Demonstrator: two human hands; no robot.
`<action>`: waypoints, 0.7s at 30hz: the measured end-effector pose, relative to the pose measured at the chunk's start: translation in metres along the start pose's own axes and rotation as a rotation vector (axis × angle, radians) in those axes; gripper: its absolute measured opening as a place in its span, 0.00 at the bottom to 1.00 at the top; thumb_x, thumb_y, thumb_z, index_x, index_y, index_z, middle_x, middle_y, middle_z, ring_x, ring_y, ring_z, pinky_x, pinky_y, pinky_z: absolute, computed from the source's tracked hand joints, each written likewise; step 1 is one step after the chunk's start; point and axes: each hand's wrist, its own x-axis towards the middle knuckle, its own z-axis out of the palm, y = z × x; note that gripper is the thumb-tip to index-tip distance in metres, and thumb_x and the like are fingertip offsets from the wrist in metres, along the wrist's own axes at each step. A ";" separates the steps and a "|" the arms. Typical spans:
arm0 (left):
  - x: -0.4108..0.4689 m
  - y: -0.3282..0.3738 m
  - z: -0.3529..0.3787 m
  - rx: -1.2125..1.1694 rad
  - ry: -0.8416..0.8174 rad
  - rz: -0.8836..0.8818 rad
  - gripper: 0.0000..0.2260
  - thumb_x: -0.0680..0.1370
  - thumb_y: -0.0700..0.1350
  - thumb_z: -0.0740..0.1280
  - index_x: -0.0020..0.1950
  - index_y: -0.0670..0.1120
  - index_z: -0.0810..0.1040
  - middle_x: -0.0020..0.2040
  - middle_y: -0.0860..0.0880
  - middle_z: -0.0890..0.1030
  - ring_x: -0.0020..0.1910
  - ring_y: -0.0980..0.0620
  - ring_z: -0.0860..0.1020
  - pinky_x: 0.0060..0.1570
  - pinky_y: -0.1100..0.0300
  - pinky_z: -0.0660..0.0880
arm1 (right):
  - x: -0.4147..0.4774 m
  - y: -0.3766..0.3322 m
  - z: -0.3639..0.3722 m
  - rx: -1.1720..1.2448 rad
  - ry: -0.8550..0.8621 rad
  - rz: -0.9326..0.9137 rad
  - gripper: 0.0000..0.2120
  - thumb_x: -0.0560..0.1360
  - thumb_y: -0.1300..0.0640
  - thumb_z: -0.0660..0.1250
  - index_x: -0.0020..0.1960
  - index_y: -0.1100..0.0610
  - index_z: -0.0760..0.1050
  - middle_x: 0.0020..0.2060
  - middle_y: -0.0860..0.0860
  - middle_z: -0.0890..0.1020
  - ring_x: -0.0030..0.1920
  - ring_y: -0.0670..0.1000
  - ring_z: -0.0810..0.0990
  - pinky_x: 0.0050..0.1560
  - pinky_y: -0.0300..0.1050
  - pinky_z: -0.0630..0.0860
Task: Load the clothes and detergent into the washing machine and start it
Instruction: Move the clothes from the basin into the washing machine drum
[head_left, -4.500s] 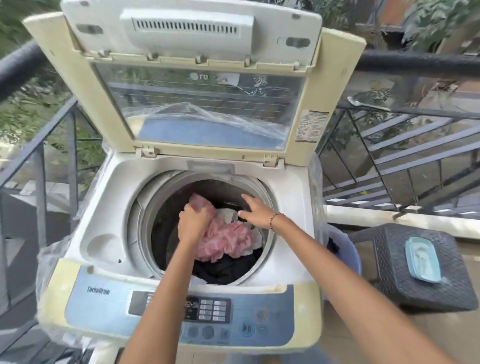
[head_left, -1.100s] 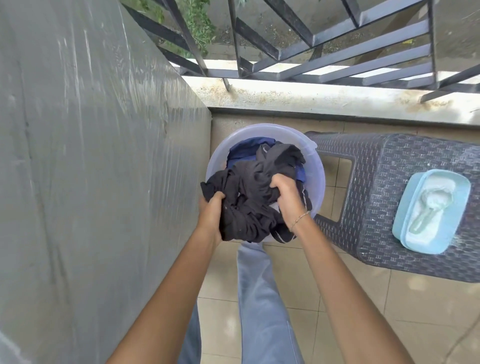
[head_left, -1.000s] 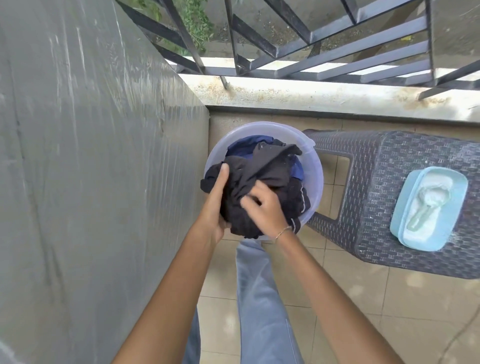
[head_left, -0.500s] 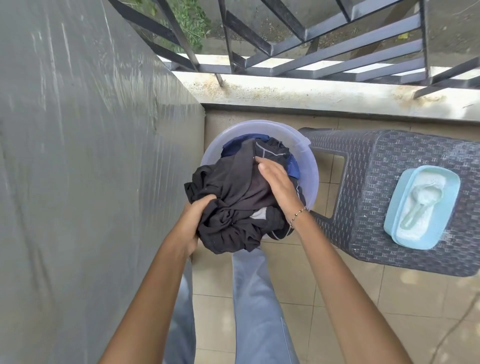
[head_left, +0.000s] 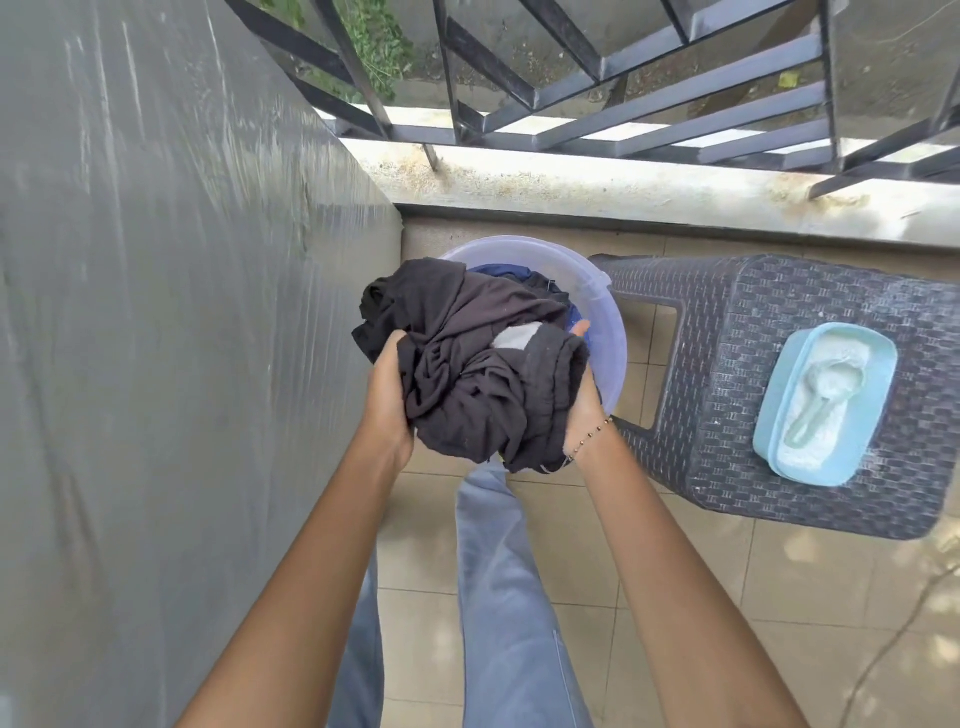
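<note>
A bundle of dark clothes (head_left: 467, 364) is held above a pale blue plastic tub (head_left: 608, 322) on the floor. My left hand (head_left: 387, 400) grips the bundle's left side and my right hand (head_left: 584, 400) cups its right side from below. A blue garment (head_left: 498, 271) still lies in the tub. The washing machine's grey side panel (head_left: 182, 312) fills the left of the view; its drum is out of sight. A light blue detergent box (head_left: 826, 402) with white powder and a scoop sits open on a dark woven stool (head_left: 727, 322) to the right.
A low concrete ledge (head_left: 623, 187) with a dark metal railing (head_left: 597, 93) runs across the back. The floor is beige tile (head_left: 727, 623). My legs in blue jeans (head_left: 509, 597) stand below the bundle, between machine and stool.
Earlier both hands were in the machine's drum on pink clothes. Since then they gathered the dark bundle in the tub, and it now sits higher and closer to me, the right hand under it.
</note>
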 end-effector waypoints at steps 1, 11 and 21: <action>-0.002 -0.001 0.002 0.024 0.039 0.019 0.25 0.73 0.59 0.64 0.65 0.47 0.77 0.59 0.48 0.82 0.59 0.47 0.80 0.60 0.51 0.76 | -0.005 -0.001 0.001 0.049 -0.084 -0.013 0.40 0.72 0.27 0.44 0.48 0.55 0.84 0.48 0.54 0.85 0.46 0.51 0.85 0.45 0.43 0.81; -0.038 -0.008 0.013 0.108 0.035 0.117 0.21 0.75 0.54 0.67 0.67 0.49 0.75 0.60 0.49 0.82 0.57 0.50 0.81 0.55 0.53 0.79 | -0.051 0.026 -0.016 -0.080 -0.104 -0.059 0.29 0.63 0.48 0.75 0.61 0.54 0.76 0.61 0.56 0.80 0.52 0.50 0.83 0.53 0.50 0.81; -0.142 0.037 0.056 0.161 -0.137 0.252 0.06 0.80 0.43 0.64 0.55 0.53 0.76 0.51 0.52 0.81 0.50 0.52 0.80 0.49 0.57 0.78 | -0.073 0.032 -0.013 -0.066 0.195 -0.175 0.39 0.62 0.37 0.73 0.68 0.50 0.70 0.61 0.55 0.79 0.59 0.59 0.79 0.58 0.63 0.76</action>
